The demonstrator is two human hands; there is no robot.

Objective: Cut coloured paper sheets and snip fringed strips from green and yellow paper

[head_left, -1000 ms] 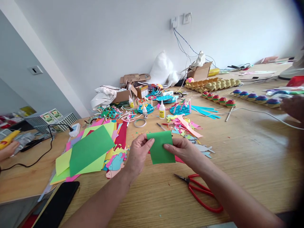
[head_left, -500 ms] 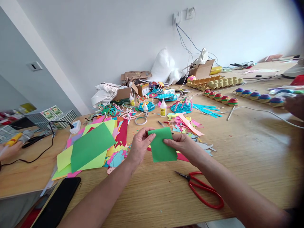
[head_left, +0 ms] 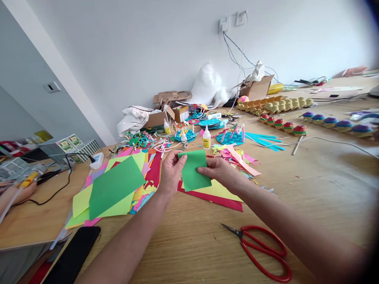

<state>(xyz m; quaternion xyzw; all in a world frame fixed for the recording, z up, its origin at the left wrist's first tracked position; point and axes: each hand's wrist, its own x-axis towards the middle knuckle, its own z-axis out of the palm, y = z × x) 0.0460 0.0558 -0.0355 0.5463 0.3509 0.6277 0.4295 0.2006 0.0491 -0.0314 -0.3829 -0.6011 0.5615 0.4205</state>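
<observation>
Between my hands, above the table, I hold a small piece of green paper (head_left: pixel 194 175). My left hand (head_left: pixel 171 169) pinches its upper left corner, thumb on the front. At the right edge, my right hand (head_left: pixel 219 170) grips it with the thumb across the front; the fingers behind are hidden. Beneath the green piece lie a yellow sheet (head_left: pixel 226 192) and a red sheet (head_left: pixel 219 202). Red-handled scissors (head_left: pixel 260 248) rest on the table below my right forearm, with their dark blades pointing left.
Left of my hands is a pile of coloured paper topped by a green sheet (head_left: pixel 117 187). A black phone (head_left: pixel 74 254) lies at the front left. Glue bottles (head_left: pixel 206 139), paper scraps (head_left: pixel 237 156) and painted egg cartons (head_left: pixel 282 124) stand farther back. Another person's hand (head_left: pixel 25 191) holds a yellow tool.
My hands and the green paper have shifted slightly left and up in view, and more of the yellow and red sheets beneath shows. The other person's hand at the left has moved further into view.
</observation>
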